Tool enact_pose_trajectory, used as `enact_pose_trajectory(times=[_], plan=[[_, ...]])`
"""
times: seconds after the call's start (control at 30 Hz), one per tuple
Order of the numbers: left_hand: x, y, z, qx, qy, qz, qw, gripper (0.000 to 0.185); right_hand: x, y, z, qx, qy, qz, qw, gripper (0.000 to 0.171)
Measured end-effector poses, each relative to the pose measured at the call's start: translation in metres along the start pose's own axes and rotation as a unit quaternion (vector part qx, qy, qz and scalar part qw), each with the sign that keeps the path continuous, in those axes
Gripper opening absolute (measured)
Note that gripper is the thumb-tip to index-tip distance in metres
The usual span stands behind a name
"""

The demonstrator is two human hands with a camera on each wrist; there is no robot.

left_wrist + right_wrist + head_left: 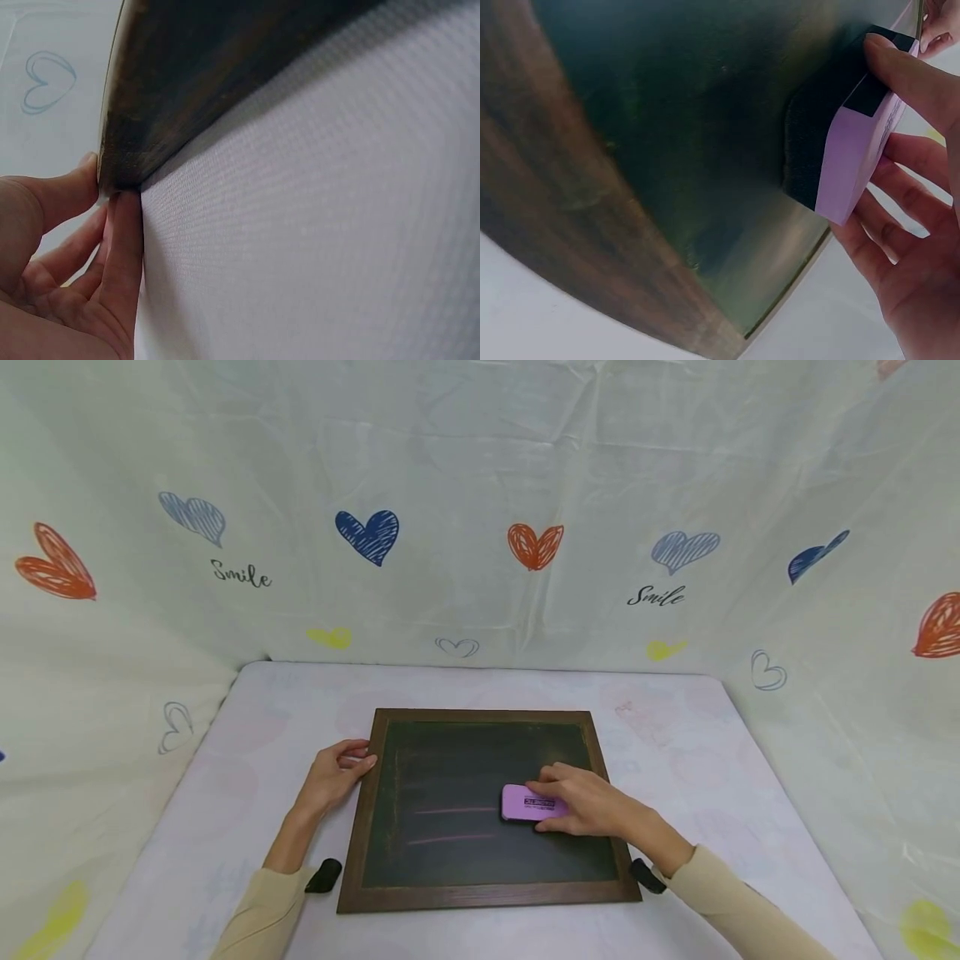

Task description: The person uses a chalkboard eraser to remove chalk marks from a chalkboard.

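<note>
A wood-framed chalkboard (450, 760) lies flat on the table, with two faint pink chalk lines (453, 839) on its dark face. My right hand (588, 799) grips a pink and black board eraser (521, 802) by its sides, just right of those lines. In the right wrist view the eraser's black felt side (806, 150) faces the board; the thumb is on one side and the fingers are on the other. At the board's left edge, my left hand (333, 777) pinches the frame (124, 150), thumb on top and fingers against its lower side.
The white table (277, 718) extends around the board on all sides. Behind it and at both sides hangs a pale curtain (465, 460) printed with hearts and "Smile". A black strap piece (324, 877) sits at the left cuff, another (647, 876) at the right.
</note>
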State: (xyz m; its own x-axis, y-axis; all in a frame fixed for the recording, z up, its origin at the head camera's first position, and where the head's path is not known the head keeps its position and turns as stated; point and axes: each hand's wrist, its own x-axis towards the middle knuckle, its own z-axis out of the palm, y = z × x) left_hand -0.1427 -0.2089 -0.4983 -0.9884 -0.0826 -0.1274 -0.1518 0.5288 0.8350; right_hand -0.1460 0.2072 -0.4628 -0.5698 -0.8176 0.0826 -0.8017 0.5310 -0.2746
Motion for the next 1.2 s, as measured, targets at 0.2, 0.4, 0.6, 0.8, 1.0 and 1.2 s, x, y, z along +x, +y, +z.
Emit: enact_pose_trajectory(times=[0.2,0.4,0.6,0.8,1.0,1.2], plan=[[0.0,-0.001,0.0,-0.002,-0.002,0.0,1.0,0.046,0.007,-0.005,0.001,-0.001,-0.002,-0.006,1.0,0.056],[-0.001,0.001,0.0,-0.001,0.002,0.005,1.0,0.045,0.014,-0.008,0.003,0.002,-0.004,-0.005,1.0,0.057],[-0.002,0.002,0.0,-0.002,0.001,0.002,1.0,0.045,0.02,-0.009,0.006,-0.009,0.006,-0.02,1.0,0.056],[-0.002,0.004,0.0,-0.001,-0.001,-0.001,1.0,0.045,0.027,-0.011,0.008,-0.009,0.008,-0.033,0.999,0.055],[-0.002,0.005,0.0,0.001,0.001,-0.006,1.0,0.046,0.036,-0.015,0.009,-0.013,0.003,-0.039,0.999,0.055],[-0.001,0.004,-0.001,0.001,0.001,-0.004,1.0,0.046,0.044,-0.019,0.01,-0.015,-0.009,-0.032,0.999,0.056]])
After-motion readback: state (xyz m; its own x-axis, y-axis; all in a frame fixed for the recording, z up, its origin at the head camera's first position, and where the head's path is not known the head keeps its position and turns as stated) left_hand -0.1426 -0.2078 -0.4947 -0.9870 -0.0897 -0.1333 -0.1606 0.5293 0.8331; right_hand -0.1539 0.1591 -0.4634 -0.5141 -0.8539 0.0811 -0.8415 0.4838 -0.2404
